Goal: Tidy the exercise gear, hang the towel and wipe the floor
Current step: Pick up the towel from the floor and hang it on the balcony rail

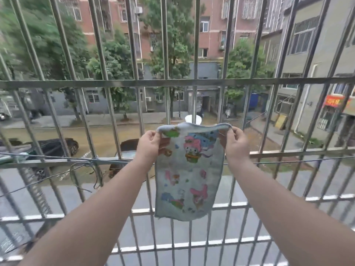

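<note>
While both hands pinch its top corners, left hand at nine o'clock, right hand at three, the towel hangs lengthwise, seemingly just inside the window bars.

Steel window grille fills the whole frame, brick apartment block up top behind green trees, dark car parked lower left, flat daylight.

Metal window bars, wire line, parked car below.
</note>
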A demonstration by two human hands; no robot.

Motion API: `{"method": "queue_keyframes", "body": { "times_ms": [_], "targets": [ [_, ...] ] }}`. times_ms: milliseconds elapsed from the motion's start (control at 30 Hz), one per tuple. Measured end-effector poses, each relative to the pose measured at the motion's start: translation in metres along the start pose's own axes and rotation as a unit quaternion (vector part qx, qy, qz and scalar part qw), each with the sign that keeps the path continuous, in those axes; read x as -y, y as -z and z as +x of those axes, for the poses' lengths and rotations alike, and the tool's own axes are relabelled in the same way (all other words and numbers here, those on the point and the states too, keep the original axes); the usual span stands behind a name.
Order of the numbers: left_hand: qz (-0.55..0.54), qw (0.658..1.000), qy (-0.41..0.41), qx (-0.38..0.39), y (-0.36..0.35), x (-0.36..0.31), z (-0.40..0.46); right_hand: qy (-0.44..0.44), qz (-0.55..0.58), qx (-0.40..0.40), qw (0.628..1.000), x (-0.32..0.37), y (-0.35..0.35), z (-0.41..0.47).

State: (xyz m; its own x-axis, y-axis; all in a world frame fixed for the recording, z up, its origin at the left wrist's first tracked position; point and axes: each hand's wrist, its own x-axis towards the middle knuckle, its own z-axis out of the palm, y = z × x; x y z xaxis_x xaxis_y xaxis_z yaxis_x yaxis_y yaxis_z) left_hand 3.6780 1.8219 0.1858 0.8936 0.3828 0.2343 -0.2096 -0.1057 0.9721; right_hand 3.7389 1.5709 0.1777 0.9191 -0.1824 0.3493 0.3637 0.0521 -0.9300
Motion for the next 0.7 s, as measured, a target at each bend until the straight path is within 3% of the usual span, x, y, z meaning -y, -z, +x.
{"method": "queue_keyframes", "body": {
  "times_ms": [100,233,300,367,467,700],
  "targets": [
    [0.117,0.993,-0.021,0.015,-0.006,0.016,0.015,-0.001,-0.047,0.071,0.996,-0.020,-0.005,0.015],
    [0.342,0.936,-0.024,0.083,-0.016,0.030,0.020,-0.004,-0.131,0.195,0.972,-0.043,-0.015,0.018],
    [0.396,0.912,0.007,0.105,-0.015,0.044,0.026,-0.029,-0.257,0.251,0.933,-0.053,-0.015,0.023],
    [0.440,0.890,0.031,0.116,-0.011,0.056,0.031,-0.015,-0.417,0.297,0.859,-0.061,-0.017,0.025],
    [0.457,0.877,0.032,0.145,-0.007,0.062,0.029,0.031,-0.557,0.313,0.769,-0.069,-0.022,0.022],
    [0.374,0.881,0.223,0.185,0.010,0.064,0.031,0.042,-0.530,0.425,0.733,-0.066,0.011,0.000]
  ]
}}
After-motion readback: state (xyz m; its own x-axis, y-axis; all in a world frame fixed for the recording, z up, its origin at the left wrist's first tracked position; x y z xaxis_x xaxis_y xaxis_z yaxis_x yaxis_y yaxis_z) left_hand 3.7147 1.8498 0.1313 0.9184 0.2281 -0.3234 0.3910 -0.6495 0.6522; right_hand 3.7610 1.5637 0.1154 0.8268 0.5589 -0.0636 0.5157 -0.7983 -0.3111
